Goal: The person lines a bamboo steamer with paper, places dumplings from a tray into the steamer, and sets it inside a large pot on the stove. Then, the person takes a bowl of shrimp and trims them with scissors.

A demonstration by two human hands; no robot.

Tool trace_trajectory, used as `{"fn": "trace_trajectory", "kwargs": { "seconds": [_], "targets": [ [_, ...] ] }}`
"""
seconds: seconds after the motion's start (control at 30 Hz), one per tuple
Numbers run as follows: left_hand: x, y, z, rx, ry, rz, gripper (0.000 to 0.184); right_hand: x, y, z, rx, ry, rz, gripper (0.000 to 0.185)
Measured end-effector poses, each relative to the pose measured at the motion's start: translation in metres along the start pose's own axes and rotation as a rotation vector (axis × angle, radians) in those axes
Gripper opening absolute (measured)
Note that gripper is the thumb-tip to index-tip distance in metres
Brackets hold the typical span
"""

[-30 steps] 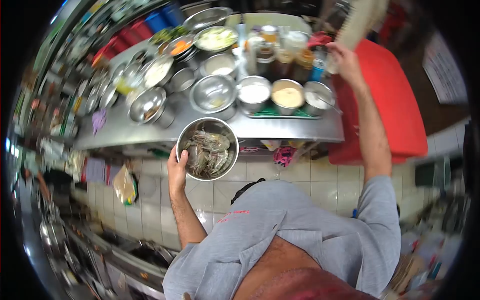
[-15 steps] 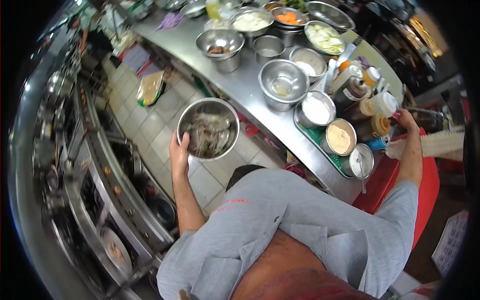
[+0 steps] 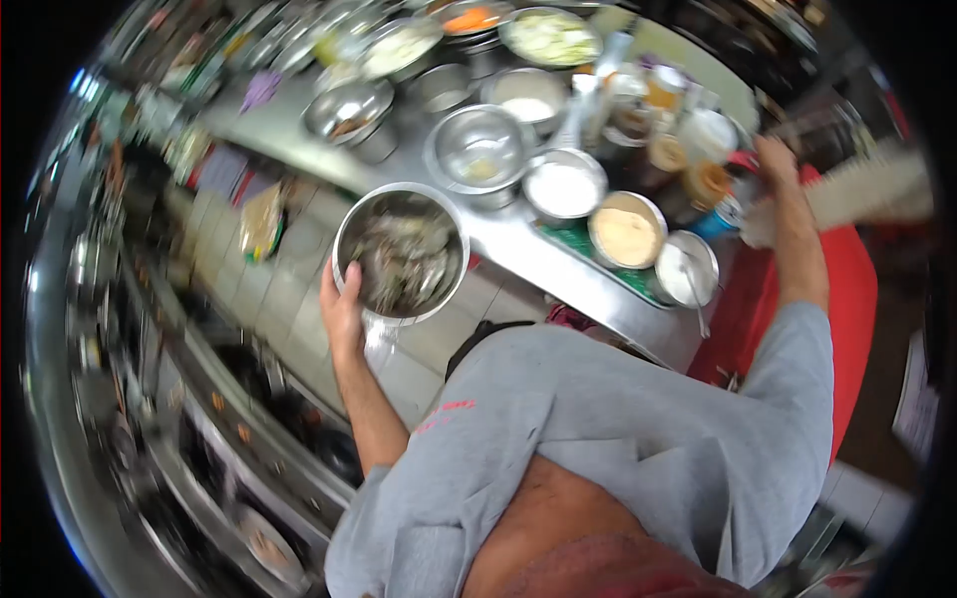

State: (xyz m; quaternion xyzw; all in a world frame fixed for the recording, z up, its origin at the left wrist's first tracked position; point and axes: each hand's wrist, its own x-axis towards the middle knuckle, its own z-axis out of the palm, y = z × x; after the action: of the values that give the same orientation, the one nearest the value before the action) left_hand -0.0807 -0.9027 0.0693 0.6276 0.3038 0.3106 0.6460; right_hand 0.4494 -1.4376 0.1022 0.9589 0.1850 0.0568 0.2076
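My left hand [image 3: 342, 307] grips a steel mixing bowl [image 3: 460, 231] by its left rim, thumb on the near side, held above the tiled floor. Greyish raw shrimp [image 3: 404, 261] lie in the bowl. At the right end of the counter, my right hand [image 3: 777, 162] has its fingers closed round something red, mostly hidden, behind the sauce bottles. Close to that hand stand a squeeze bottle with an amber lid [image 3: 706, 183] and a blue can [image 3: 720, 217]. Steel pots of white powder [image 3: 565, 186], pale yellow powder [image 3: 626, 235] and white grains with a spoon [image 3: 688, 267] stand nearer me.
The steel counter [image 3: 498, 234] bears several bowls, including carrots [image 3: 471, 20] and sliced pale vegetables [image 3: 550, 38]. A stove line [image 3: 224, 419] runs along my left. A package [image 3: 261, 221] lies on the floor. A red surface [image 3: 847, 329] is at my right.
The view has turned, so the counter and its pots appear further left and higher. My left hand still holds the bowl of shrimp. My right hand stays by the bottles with its fingers closed.
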Motion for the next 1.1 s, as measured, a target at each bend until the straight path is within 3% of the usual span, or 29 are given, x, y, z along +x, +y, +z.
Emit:
{"fn": "trace_trajectory", "kwargs": {
  "seconds": [0.07, 0.23, 0.37, 0.5, 0.6, 0.9, 1.07, 1.1],
  "targets": [
    [0.006, -0.007, -0.001, -0.029, -0.062, -0.014, 0.045, -0.002, -0.003, -0.001, -0.097, 0.125, 0.008, 0.013],
    [0.014, 0.001, 0.009, -0.066, -0.213, -0.016, 0.050, -0.051, -0.042, -0.067, -0.196, 0.157, 0.137, 0.014],
    [0.023, 0.005, 0.017, -0.079, -0.287, -0.060, 0.050, -0.074, -0.058, -0.076, -0.365, 0.400, 0.040, 0.013],
    [0.032, 0.016, 0.028, -0.073, -0.378, -0.055, 0.050, -0.084, -0.065, -0.093, -0.381, 0.385, 0.057, 0.015],
    [0.037, 0.028, 0.039, -0.076, -0.459, -0.046, 0.051, -0.089, -0.067, -0.104, -0.421, 0.523, -0.022, 0.014],
    [0.063, 0.031, 0.059, -0.121, -0.703, -0.081, 0.053, -0.099, -0.103, -0.132, -0.464, 0.175, 0.162, 0.017],
    [0.073, 0.040, 0.073, -0.096, -0.835, -0.103, 0.051, -0.123, -0.101, -0.203, -0.584, 0.259, 0.259, 0.015],
    [0.076, 0.041, 0.076, -0.101, -0.884, -0.107, 0.051, -0.135, -0.099, -0.209, -0.612, 0.454, 0.236, 0.013]
  ]
}}
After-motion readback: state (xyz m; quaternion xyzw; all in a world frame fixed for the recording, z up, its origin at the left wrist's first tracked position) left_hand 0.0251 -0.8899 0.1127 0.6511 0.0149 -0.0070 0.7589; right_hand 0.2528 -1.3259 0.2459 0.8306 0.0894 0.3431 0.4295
